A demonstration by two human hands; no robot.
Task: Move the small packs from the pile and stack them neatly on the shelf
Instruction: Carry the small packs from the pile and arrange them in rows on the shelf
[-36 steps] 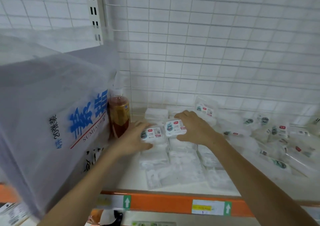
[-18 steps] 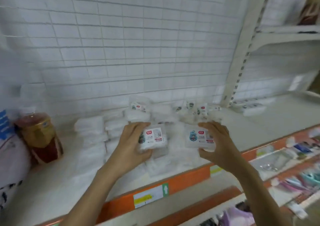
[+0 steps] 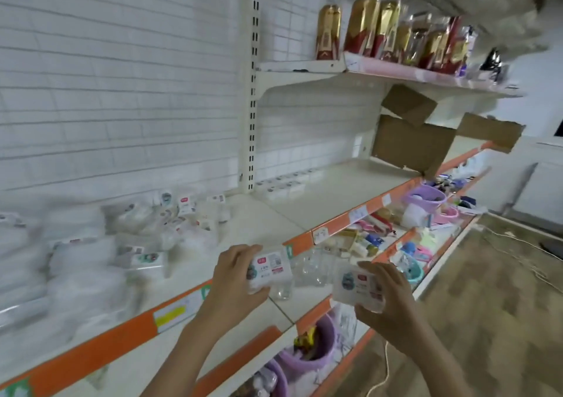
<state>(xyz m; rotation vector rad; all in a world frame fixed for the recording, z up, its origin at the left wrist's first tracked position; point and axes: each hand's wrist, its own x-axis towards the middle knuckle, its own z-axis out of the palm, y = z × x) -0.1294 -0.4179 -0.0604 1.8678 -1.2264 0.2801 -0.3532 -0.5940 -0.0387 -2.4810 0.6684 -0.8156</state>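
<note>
My left hand (image 3: 233,287) grips one small white pack (image 3: 269,267) with a red label, held in the air just off the shelf's orange front edge. To its right, a second small pack (image 3: 359,287) sits in the grip of my right hand (image 3: 393,305), out past the shelf edge. The pile of small packs (image 3: 158,223) lies blurred on the white shelf (image 3: 292,210) at the left. A neat row of small packs (image 3: 285,185) stands at the back of the shelf beside the upright post.
An open cardboard box (image 3: 417,140) stands on the shelf at the right. Gold and red bottles (image 3: 371,22) line the shelf above. Lower shelves hold purple buckets (image 3: 310,348) and mixed goods. A white cord (image 3: 387,369) trails over the wooden floor.
Both hands have lifted a pack each from the pile and carried them right, off the shelf's front edge. The view has swung right, and the big bag and the jar have left view.
</note>
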